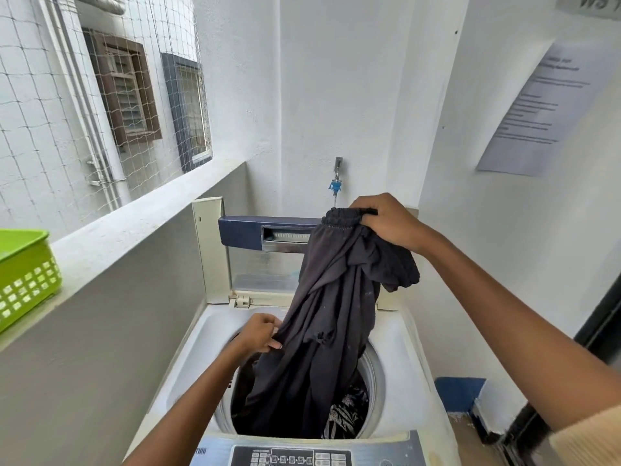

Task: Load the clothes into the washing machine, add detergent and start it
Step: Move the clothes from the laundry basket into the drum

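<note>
A white top-loading washing machine [188, 358] stands below me with its lid [242, 250] raised upright at the back. A long black garment [322, 331] hangs over the drum opening, its lower end down inside the drum. My right hand [386, 223] grips its elastic waistband, held high. My left hand [258, 334] pinches the fabric's left edge just above the drum rim. A black-and-white patterned cloth [346, 412] lies inside the drum. The control panel [295, 457] sits at the near edge.
A green plastic basket [27, 274] rests on the grey ledge [111, 243] at left, with netting above it. A water tap with a blue fitting [336, 183] is on the back wall. A paper notice [544, 109] hangs on the right wall.
</note>
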### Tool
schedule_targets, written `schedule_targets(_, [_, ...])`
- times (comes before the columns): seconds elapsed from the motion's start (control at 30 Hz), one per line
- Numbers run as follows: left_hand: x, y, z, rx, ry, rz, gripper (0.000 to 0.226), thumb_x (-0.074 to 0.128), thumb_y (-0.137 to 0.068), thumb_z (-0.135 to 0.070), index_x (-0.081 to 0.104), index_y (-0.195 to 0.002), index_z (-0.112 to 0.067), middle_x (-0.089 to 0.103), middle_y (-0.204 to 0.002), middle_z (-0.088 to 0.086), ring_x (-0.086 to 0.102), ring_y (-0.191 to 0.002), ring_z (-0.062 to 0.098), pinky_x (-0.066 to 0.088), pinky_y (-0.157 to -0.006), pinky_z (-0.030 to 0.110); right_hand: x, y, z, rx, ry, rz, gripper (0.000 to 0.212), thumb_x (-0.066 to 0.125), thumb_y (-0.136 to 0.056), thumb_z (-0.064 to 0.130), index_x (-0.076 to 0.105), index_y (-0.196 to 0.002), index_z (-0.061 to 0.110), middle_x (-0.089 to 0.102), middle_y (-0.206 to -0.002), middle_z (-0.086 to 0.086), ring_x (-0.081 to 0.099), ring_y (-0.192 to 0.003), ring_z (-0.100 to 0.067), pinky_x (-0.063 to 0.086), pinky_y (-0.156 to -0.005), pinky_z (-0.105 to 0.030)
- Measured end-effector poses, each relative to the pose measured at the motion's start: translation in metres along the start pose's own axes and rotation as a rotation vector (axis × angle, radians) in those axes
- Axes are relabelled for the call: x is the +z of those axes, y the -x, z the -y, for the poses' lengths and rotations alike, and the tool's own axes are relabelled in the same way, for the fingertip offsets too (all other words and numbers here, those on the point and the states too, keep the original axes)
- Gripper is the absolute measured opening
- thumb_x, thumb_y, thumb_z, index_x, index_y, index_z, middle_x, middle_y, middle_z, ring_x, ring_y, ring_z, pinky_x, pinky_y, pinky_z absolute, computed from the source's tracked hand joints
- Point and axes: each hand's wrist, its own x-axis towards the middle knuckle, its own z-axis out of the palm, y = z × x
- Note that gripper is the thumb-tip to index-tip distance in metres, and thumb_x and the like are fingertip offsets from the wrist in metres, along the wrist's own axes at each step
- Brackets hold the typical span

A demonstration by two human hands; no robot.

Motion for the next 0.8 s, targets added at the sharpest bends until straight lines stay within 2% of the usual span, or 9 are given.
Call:
schedule_targets(0.1, [0.001,0.001,0.011,-0.024,0.147,-0.067,0.024,0.043,-0.094,-0.006,0.054,-0.113,-0.017,0.059,-0.107,0.010,0.060,-0.039,0.006,0.051,-0.041,0.020,0.000,0.000,0.003,0.003,-0.055,-0.023,0.033,0.042,-0.085,-0.012,0.066,-0.088,0.011,0.062,-0.082,0.007,0.055,-0.083,-0.011,0.041,-0.073,-0.011])
schedule_targets(0.17, [0.005,0.003,0.020,-0.053,0.207,0.041,0.055,0.053,-0.092,-0.011,0.028,-0.136,-0.033,0.059,-0.093,0.007,0.057,-0.044,0.008,0.053,-0.043,0.019,-0.002,-0.002,0.009,0.004,-0.129,-0.053,0.028,0.043,-0.087,-0.011,0.067,-0.091,0.002,0.064,-0.086,-0.001,0.056,-0.079,-0.010,0.043,-0.072,-0.009])
schedule_targets(0.23, [0.011,0.016,0.017,-0.042,0.135,0.260,0.042,0.052,-0.093,-0.014,0.036,-0.124,-0.038,0.055,-0.067,-0.001,0.048,-0.043,0.005,0.050,-0.043,0.017,-0.006,-0.005,0.016,-0.011,-0.177,-0.091,0.025,0.044,-0.087,-0.009,0.067,-0.095,-0.005,0.063,-0.089,-0.007,0.055,-0.078,-0.012,0.043,-0.071,-0.011])
schedule_targets(0.3, [0.010,0.021,0.009,0.043,0.094,0.304,0.011,0.053,-0.093,-0.013,0.059,-0.092,-0.022,0.047,-0.052,-0.004,0.040,-0.037,0.003,0.038,-0.040,0.015,-0.011,-0.009,0.020,-0.027,-0.142,-0.121,0.026,0.042,-0.087,-0.009,0.067,-0.093,-0.004,0.062,-0.086,-0.007,0.054,-0.080,-0.013,0.042,-0.073,-0.018])
schedule_targets(0.4, [-0.017,0.012,0.001,0.174,0.227,-0.189,0.025,0.052,-0.090,-0.002,0.057,-0.069,-0.015,0.052,-0.066,0.012,0.049,-0.050,0.019,0.038,-0.050,0.023,-0.025,-0.013,0.018,-0.023,0.008,-0.218,0.034,0.035,-0.085,-0.008,0.066,-0.093,0.004,0.063,-0.089,-0.004,0.056,-0.086,-0.018,0.041,-0.075,-0.023])
schedule_targets(0.5, [-0.062,0.024,-0.011,0.309,0.300,-0.877,0.010,0.054,-0.089,-0.011,0.064,-0.086,-0.009,0.055,-0.087,0.015,0.056,-0.078,0.027,0.043,-0.074,0.034,-0.047,-0.012,0.007,0.003,0.269,-0.369,0.035,0.033,-0.083,-0.003,0.065,-0.095,0.006,0.067,-0.096,-0.011,0.058,-0.091,-0.028,0.047,-0.081,-0.033])
schedule_targets(0.57, [-0.085,0.042,-0.025,0.403,0.324,-1.103,0.014,0.054,-0.090,-0.015,0.064,-0.096,-0.009,0.046,-0.098,0.012,0.050,-0.081,0.021,0.039,-0.079,0.027,-0.057,-0.010,0.006,0.038,0.374,-0.428,0.036,0.032,-0.082,-0.001,0.065,-0.095,0.009,0.067,-0.097,-0.012,0.058,-0.091,-0.029,0.047,-0.083,-0.039])
schedule_targets(0.63, [-0.094,0.055,-0.039,0.520,0.342,-1.158,0.013,0.054,-0.089,-0.019,0.064,-0.096,-0.014,0.046,-0.095,0.006,0.050,-0.078,0.019,0.039,-0.077,0.024,-0.063,-0.011,0.012,0.021,0.313,-0.553,0.037,0.031,-0.079,-0.004,0.064,-0.092,0.006,0.066,-0.094,-0.010,0.058,-0.088,-0.025,0.047,-0.079,-0.033])
schedule_targets(0.8, [-0.079,0.065,-0.055,0.649,0.539,-0.995,0.013,0.046,-0.095,-0.017,0.048,-0.083,-0.022,0.053,-0.081,0.007,0.054,-0.048,-0.001,0.049,-0.054,0.029,-0.059,-0.024,0.036,-0.061,-0.323,-0.793,0.032,0.030,-0.069,-0.010,0.047,-0.065,0.017,0.043,-0.065,0.005,0.038,-0.065,-0.008,0.030,-0.058,-0.020])
